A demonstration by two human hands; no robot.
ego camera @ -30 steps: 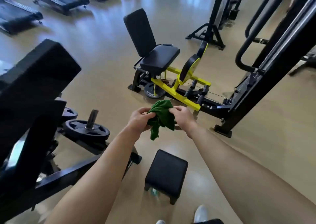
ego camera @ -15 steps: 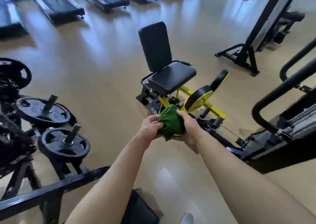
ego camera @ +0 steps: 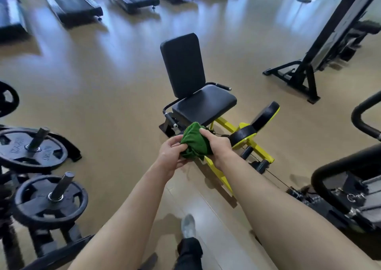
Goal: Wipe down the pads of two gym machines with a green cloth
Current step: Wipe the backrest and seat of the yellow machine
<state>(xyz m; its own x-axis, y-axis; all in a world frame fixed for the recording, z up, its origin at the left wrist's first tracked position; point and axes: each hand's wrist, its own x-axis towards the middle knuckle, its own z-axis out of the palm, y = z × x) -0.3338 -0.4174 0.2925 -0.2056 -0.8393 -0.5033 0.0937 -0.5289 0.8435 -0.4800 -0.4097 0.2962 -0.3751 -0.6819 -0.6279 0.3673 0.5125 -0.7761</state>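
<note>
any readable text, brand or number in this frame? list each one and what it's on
Upper weight plate: raised lettering on its face, too blurred to read.
Lower weight plate: nothing legible.
Seat pad, back pad, green cloth, treadmills: no text visible.

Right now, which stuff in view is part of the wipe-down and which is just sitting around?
In the job: green cloth, bunched between left hand and right hand; the seat machine's back pad, seat pad and round leg pads.

Just about: weight plates, treadmills, black frame at far right.
</note>
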